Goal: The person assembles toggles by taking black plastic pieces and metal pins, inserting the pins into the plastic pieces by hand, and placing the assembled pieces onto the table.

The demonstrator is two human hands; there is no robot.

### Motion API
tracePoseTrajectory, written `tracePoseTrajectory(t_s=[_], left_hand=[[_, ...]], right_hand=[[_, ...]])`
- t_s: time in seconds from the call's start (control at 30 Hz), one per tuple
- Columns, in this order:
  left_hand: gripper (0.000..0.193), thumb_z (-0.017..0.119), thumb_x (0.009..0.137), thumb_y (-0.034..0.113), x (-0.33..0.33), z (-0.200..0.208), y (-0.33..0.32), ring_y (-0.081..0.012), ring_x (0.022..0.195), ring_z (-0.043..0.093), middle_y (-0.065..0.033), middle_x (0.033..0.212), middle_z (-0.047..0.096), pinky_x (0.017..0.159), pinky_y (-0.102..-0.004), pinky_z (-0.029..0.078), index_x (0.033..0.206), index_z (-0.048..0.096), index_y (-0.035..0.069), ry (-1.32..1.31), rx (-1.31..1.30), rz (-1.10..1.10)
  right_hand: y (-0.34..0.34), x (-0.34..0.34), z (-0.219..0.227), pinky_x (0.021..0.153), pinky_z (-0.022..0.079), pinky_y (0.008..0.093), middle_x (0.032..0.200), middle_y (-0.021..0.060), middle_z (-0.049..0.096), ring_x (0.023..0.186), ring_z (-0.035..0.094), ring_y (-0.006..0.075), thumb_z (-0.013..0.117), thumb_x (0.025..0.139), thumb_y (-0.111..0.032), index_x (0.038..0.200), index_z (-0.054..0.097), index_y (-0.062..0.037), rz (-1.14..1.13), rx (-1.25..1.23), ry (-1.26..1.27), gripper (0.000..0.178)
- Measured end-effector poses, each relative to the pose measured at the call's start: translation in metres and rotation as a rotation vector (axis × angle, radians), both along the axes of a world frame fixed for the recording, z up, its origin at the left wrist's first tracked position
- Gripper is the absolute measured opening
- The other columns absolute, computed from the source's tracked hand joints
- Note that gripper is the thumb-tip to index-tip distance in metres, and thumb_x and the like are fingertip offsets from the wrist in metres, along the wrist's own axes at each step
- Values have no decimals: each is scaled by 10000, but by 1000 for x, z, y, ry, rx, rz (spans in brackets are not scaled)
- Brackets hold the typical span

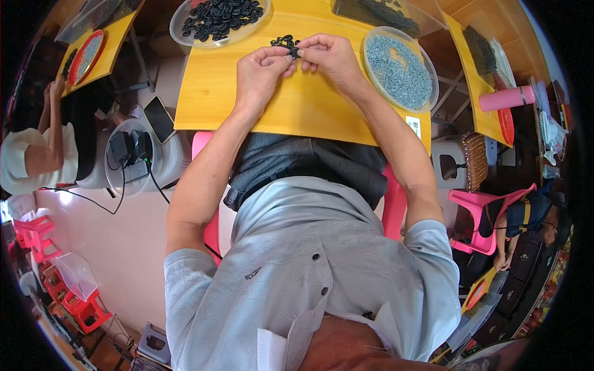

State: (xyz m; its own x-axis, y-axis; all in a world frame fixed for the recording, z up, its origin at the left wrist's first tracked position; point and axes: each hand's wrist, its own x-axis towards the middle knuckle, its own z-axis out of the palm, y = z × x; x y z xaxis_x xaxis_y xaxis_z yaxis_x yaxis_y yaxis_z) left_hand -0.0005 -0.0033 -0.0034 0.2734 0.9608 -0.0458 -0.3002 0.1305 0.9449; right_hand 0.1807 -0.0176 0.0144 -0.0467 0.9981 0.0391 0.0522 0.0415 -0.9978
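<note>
Both my hands meet over the far middle of the yellow table [210, 93]. Between the fingertips of my left hand [263, 71] and my right hand [331, 59] is a small black plastic part [294, 53]; its exact kind is too small to make out. Each hand pinches it from its own side. Just beyond my fingers lies a little pile of similar black parts [283, 42]. A round clear tub of black parts [224, 43] stands at the far left. On the right, a round tray [435, 86] holds many small silvery screws [399, 77].
A clear bin [377, 15] with dark parts stands at the far right. Left of my table, a white stool carries black adapters [130, 147] with cables and a phone [159, 119]. Other people sit at side tables. A pink bottle [507, 98] lies on the right one.
</note>
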Motion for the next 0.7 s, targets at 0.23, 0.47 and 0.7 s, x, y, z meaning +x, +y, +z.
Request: tracePoseTrajectory(t_s=[0.23, 0.47, 0.7], left_hand=[[196, 672, 910, -18, -1, -1, 2, -163, 751, 682, -161, 919, 719, 683, -234, 549, 1079, 614, -101, 15, -5, -1], [180, 680, 902, -3, -1, -1, 2, -135, 751, 689, -124, 873, 719, 685, -224, 557, 1047, 643, -102, -15, -6, 6], [178, 682, 900, -5, 1, 1, -2, -137, 762, 692, -128, 875, 719, 692, -225, 557, 1046, 642, -99, -28, -28, 8]], right_hand=[[0, -2, 1, 632, 501, 233, 810, 70, 688, 686, 638, 107, 668, 904, -42, 1016, 687, 42, 9, 6, -13, 141], [-3, -6, 3, 645, 492, 227, 809, 72, 690, 697, 639, 109, 672, 906, -54, 1017, 688, 41, -8, 21, 2, 147], [-2, -3, -1, 594, 484, 225, 778, 47, 694, 658, 632, 87, 682, 890, -79, 991, 693, 23, 10, 41, 21, 144]])
